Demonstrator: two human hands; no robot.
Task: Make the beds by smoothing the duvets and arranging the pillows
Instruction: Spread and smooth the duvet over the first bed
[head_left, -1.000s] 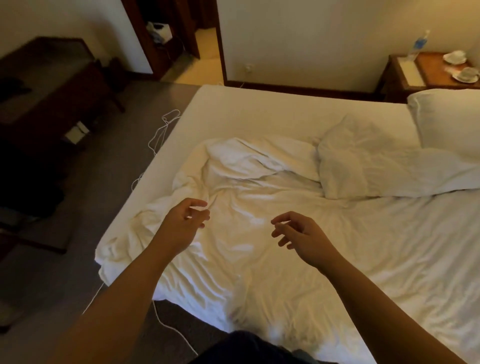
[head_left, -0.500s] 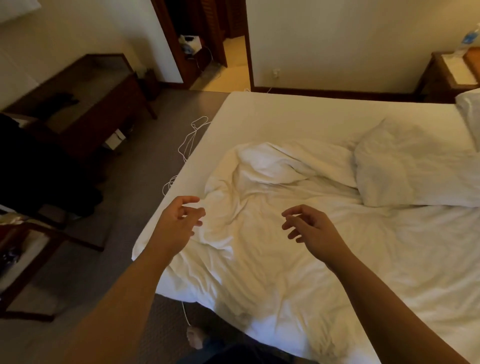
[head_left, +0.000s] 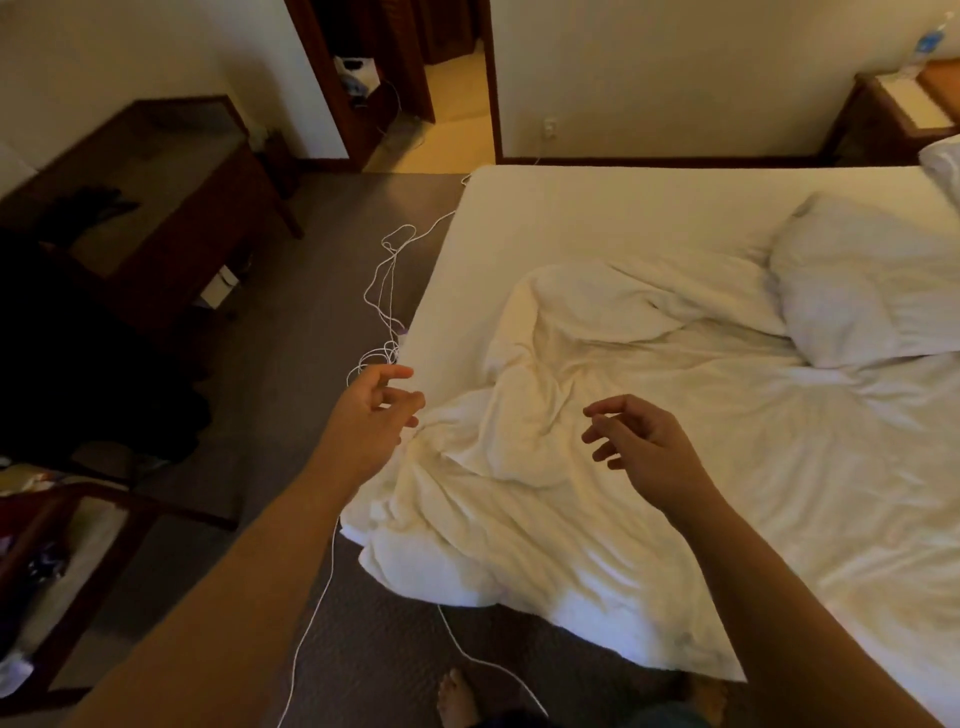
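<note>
We stand at the foot corner of the bed (head_left: 597, 208). The white duvet (head_left: 545, 467) lies bunched and deeply creased across the near half of the mattress, its corner spilling over the edge toward the floor. One pillow (head_left: 862, 291) rests skewed on top of the duvet toward the head end; a second pillow (head_left: 943, 161) is only partly in view at the far right.

Left hand (head_left: 371, 415) hovers at the bed's edge, just beside the duvet's left fold, fingers loosely spread, gripping nothing. Right hand (head_left: 644, 447) hangs above the crumpled middle, fingers relaxed and slightly curled, also empty. Whether either fingertip touches fabric we cannot tell.

Risks, as we judge them:
- A white cord (head_left: 387, 291) trails in loops on the carpet along the bed's side and runs past our bare foot (head_left: 457, 699). Stepping sideways to pull the duvet could snag it.
- Pulling on the duvet with the pillow lying on it may drag the pillow along or tip it off.
- Grabbing a fold and not the true corner would only shift the bunching.
</note>
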